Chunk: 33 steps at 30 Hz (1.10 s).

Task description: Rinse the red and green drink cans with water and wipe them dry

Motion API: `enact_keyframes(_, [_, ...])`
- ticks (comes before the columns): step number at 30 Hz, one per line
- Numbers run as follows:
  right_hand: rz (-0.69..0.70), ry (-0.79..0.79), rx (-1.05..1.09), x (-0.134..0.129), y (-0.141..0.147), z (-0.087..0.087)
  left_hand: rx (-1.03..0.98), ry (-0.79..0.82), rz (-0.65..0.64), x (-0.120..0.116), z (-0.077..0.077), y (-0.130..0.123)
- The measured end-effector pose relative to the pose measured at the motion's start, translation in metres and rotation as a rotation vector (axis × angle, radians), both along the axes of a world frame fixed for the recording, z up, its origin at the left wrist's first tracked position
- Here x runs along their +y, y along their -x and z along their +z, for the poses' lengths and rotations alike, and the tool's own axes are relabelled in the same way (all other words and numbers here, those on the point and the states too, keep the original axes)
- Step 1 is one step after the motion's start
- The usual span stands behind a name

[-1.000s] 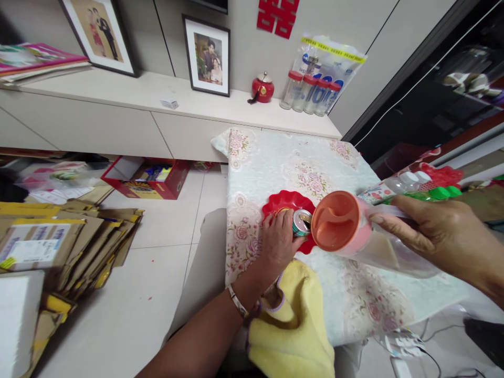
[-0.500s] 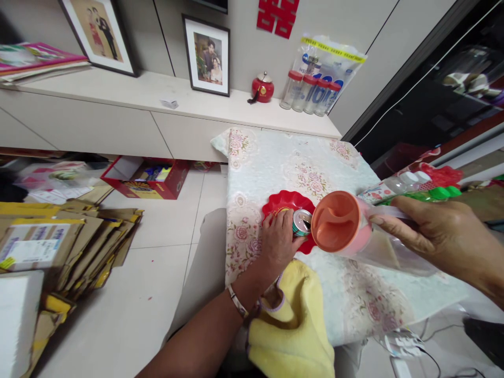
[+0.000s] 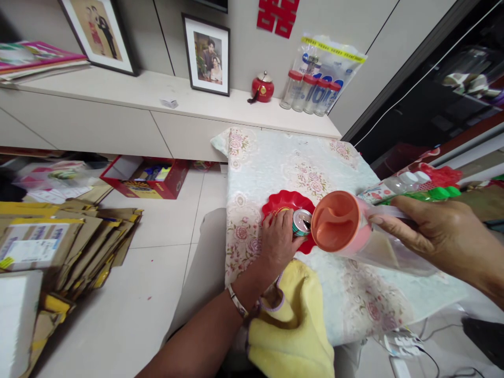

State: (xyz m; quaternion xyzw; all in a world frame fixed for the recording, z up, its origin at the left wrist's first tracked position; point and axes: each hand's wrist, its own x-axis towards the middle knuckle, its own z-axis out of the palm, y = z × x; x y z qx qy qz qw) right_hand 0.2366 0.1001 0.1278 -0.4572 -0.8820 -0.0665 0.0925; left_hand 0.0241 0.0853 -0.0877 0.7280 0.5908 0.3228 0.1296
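My left hand (image 3: 279,239) is wrapped round a small green and silver can (image 3: 301,221) over a red scalloped plate (image 3: 285,200). In my right hand (image 3: 437,231) is the handle of a clear pitcher (image 3: 388,247) with an orange lid (image 3: 336,221). The pitcher is tipped on its side, its lid beside the can's opened top. Whether liquid flows between them cannot be made out. A yellow cloth (image 3: 297,325) lies below my left wrist, at the near edge of the table.
The floral tablecloth (image 3: 271,157) covers the table. Bottles (image 3: 405,182) stand at its right. Behind are a shelf (image 3: 157,94) with framed photos (image 3: 208,56), a red jar (image 3: 262,88) and glass jars (image 3: 307,94). Flattened cardboard (image 3: 90,236) and a red box (image 3: 151,181) are at left.
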Motion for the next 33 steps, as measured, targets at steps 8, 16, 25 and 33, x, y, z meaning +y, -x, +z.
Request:
enact_keyframes(8, [-0.009, 0.010, -0.008, -0.0008, -0.0009, -0.0001, 0.004, -0.013, 0.011, 0.0004, -0.0005, -0.0008])
enact_keyframes(16, [-0.008, 0.013, -0.003, -0.0001, -0.0013, -0.0005, 0.005, -0.006, 0.002, -0.0001, 0.0006, 0.0001])
enact_keyframes(25, [-0.023, 0.038, -0.006, -0.0014, -0.0010, -0.0009, 0.006, -0.011, 0.009, -0.0001, -0.0010, -0.0011])
enact_keyframes(33, [-0.024, 0.028, -0.021, -0.0006, 0.0001, -0.0002, 0.009, -0.023, 0.002, 0.0001, -0.0011, -0.0005])
